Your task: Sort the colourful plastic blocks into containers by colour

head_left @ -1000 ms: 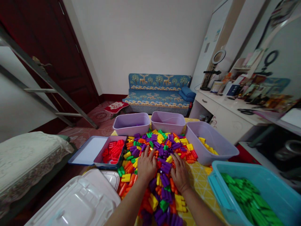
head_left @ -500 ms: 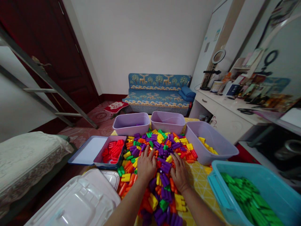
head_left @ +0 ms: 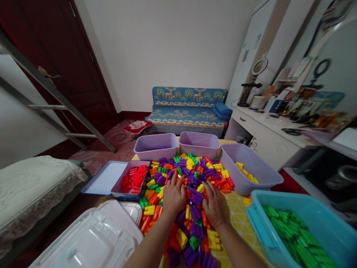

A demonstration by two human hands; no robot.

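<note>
A heap of plastic building blocks point(head_left: 195, 216) in purple, orange, yellow, green and red covers the middle of the table. On the heap's left part rests my left hand point(head_left: 174, 195), palm down with its fingers spread over the blocks. My right hand point(head_left: 213, 203) lies on the right side of the heap, fingers apart, close to a yellow block point(head_left: 200, 188). Neither hand grips a block that I can see. What lies under the palms is hidden.
Around the heap stand a purple bin point(head_left: 156, 152), a second purple bin point(head_left: 199, 150), a larger purple bin point(head_left: 267, 178) with yellow blocks, a turquoise tub point(head_left: 259, 223) with green ones and a box point(head_left: 117, 192) with red ones. Lids point(head_left: 92, 238) lie front left.
</note>
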